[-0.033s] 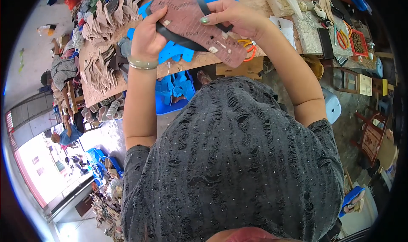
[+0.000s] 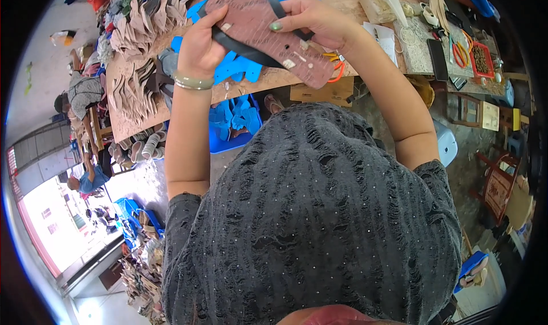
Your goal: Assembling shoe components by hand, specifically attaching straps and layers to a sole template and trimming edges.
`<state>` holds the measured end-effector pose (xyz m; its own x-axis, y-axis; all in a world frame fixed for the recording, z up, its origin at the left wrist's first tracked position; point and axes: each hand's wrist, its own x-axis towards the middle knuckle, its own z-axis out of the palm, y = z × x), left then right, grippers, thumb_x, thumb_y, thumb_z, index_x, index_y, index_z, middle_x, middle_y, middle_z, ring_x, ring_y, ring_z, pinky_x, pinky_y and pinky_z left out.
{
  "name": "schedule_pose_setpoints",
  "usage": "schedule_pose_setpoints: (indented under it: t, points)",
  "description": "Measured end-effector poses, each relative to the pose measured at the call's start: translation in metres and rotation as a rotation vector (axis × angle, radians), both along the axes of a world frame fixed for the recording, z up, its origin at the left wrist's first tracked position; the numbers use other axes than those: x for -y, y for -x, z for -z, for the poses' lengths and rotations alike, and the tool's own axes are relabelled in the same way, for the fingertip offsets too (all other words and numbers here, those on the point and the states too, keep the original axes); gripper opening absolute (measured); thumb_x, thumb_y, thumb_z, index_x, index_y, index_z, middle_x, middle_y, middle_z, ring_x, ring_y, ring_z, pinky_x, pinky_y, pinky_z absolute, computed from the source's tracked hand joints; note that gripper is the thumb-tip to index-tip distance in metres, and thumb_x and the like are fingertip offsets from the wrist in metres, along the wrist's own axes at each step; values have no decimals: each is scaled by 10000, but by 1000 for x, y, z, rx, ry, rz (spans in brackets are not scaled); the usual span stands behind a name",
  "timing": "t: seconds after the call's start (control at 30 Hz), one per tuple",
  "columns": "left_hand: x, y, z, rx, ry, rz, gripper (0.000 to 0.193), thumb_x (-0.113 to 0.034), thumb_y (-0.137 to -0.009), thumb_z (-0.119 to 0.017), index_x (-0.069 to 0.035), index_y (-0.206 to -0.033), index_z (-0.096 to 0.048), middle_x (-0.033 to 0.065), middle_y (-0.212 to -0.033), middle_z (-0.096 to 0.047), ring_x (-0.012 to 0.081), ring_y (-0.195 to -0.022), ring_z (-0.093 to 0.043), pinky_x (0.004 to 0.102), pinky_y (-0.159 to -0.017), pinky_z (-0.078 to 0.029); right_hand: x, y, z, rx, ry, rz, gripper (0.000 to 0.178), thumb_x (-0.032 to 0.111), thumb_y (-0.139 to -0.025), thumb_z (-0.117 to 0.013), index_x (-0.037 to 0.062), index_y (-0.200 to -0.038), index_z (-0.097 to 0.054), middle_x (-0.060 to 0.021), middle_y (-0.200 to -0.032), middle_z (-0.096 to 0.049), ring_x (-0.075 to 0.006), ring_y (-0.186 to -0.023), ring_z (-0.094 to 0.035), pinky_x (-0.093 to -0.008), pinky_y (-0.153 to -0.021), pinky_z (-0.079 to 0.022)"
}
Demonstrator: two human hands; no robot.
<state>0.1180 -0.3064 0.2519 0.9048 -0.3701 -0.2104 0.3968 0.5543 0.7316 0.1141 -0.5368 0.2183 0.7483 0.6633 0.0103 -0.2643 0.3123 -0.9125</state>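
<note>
Above the bench edge I hold a reddish-brown shoe insole board [image 2: 260,25], with a black strip [image 2: 245,49] along both its long edges. My left hand [image 2: 202,46] is closed on its left side, the thumb lying over the face. At the right edge my right hand [image 2: 322,25] pinches the black strip against the board, thumb on top; its other fingers are partly hidden. The board's narrow end points toward me. Beneath it lie blue cut pieces [image 2: 242,68] and orange-handled scissors [image 2: 338,68], partly covered by the board and hand.
Stacked insoles [image 2: 137,96] fill the bench's left side. A blue bin [image 2: 231,145] of blue pieces stands below the edge. To the right are a black phone [image 2: 438,60], a red basket [image 2: 483,61] and a blue stool [image 2: 444,142]. Another person [image 2: 91,179] is at far left.
The insole board has shifted very slightly, its narrow end a touch higher. Both hands keep their hold on it.
</note>
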Motion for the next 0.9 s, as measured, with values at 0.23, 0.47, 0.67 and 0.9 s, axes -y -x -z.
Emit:
schedule_pose_setpoints:
  t: [0.23, 0.47, 0.67, 0.9]
  points:
    - [-2, 1, -4, 50, 5, -16, 387, -165, -959, -462, 35, -1286, -410, 176, -1281, -500, 283, -1175, -505, 428, -1024, -404, -3, -12, -5, -15, -77, -32, 341, 102, -821, -647, -1, -1141, -592, -60, -965, -661, -115, -850, -636, -254, -740, -512]
    - [-1, 23, -8, 83, 255, 56, 389, -172, -965, -443, 6, -1307, -392, 159, -1296, -493, 299, -1186, -496, 455, -1021, -397, -6, -8, -9, 70, 5, -20, 356, 144, -831, -658, 6, -1154, -596, -47, -964, -652, -98, -789, -617, -247, -713, -503]
    - [-16, 35, -12, 36, 498, -6, 394, -189, -980, -400, 4, -1324, -392, 177, -1331, -467, 302, -1244, -443, 473, -1071, -323, -1, 1, 10, -146, -116, 7, 304, 138, -885, -603, -10, -1151, -599, -65, -987, -659, -114, -833, -632, -257, -780, -512]
    - [-16, 43, -25, 50, 571, 44, 382, -181, -980, -387, 10, -1308, -425, 160, -1334, -475, 289, -1246, -442, 464, -1077, -300, -6, -8, 12, -128, -340, -56, 319, 171, -919, -551, -32, -1163, -578, -107, -1053, -647, -183, -905, -647, -317, -829, -522]
